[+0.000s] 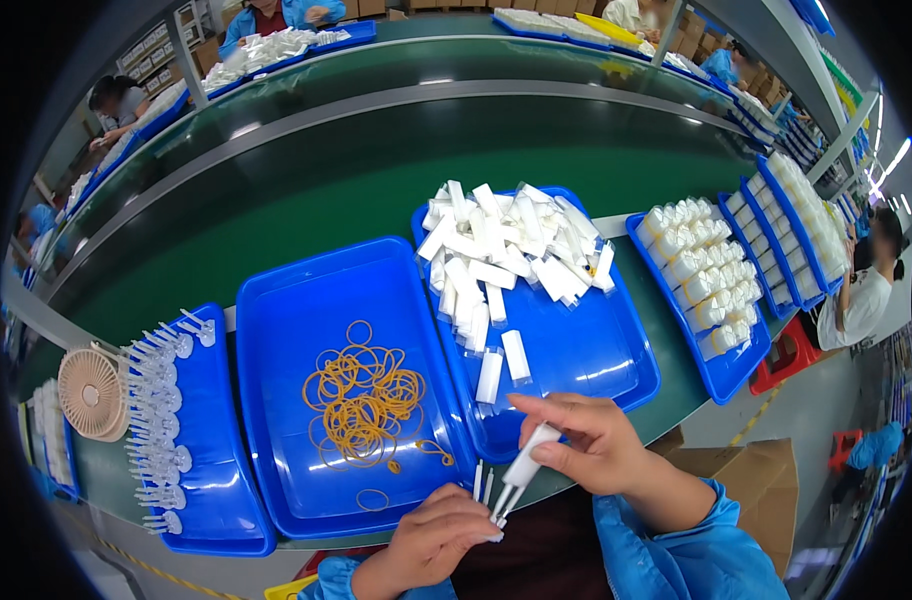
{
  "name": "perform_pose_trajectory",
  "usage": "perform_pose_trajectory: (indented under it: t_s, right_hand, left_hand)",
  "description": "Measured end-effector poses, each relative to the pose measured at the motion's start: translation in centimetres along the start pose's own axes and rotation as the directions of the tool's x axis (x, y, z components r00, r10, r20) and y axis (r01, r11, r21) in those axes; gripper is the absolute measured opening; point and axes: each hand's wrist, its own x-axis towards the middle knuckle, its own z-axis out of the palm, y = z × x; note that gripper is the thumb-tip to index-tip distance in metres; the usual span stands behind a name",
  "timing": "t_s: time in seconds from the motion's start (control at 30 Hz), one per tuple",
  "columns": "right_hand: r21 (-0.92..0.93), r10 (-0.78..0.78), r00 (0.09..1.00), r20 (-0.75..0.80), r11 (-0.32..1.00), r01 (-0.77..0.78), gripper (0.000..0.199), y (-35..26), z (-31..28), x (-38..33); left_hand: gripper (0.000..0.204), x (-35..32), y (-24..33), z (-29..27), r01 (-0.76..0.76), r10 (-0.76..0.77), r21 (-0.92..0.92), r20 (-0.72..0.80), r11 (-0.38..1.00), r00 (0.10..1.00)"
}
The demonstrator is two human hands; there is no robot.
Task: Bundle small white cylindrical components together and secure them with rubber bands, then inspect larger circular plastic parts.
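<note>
My right hand point(601, 445) pinches a small white rectangular block point(524, 462) between thumb and fingers, tilted, over the table's near edge. Two thin white prongs point(508, 498) run from the block's lower end down to my left hand point(431, 535). The left fingers are closed around the foot of a white pronged plastic piece point(497, 520); two more thin prongs point(483, 483) stick up beside it. Whether these belong to a second piece is hidden by the fingers. Just beyond my right hand, two similar white blocks point(489, 376) lie in the blue tray point(601, 370).
White blocks are heaped point(506, 235) in that tray's far part. A blue tray point(276, 320) to its left holds yellow rubber bands point(366, 400). Clear pronged pieces point(161, 420) line the far-left tray, beside a beige fan point(93, 393). Packed trays point(701, 275) stand right; a cardboard box point(751, 490) sits below.
</note>
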Motion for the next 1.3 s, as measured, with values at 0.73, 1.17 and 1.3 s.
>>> perform_pose_trajectory:
  t_s: [0.73,1.17,1.3]
  right_hand:
    - [0.494,0.242,0.970,-0.017,0.846,-0.202,0.043,-0.8,3.2,-3.0]
    - [0.122,0.132,0.988,0.081,0.982,-0.141,0.039,-0.3,4.5,-0.9]
    - [-0.337,-0.197,0.975,0.105,0.915,0.221,0.027,2.2,1.3,2.8]
  left_hand:
    - [0.014,-1.8,-0.2,2.0,-0.039,0.031,-0.020,-0.298,0.999,0.954]
    - [0.016,-2.4,0.1,0.3,0.075,-0.124,-0.180,-0.280,0.981,0.952]
    - [0.020,-2.4,-0.2,0.5,0.062,-0.264,-0.504,-0.341,0.862,0.902]
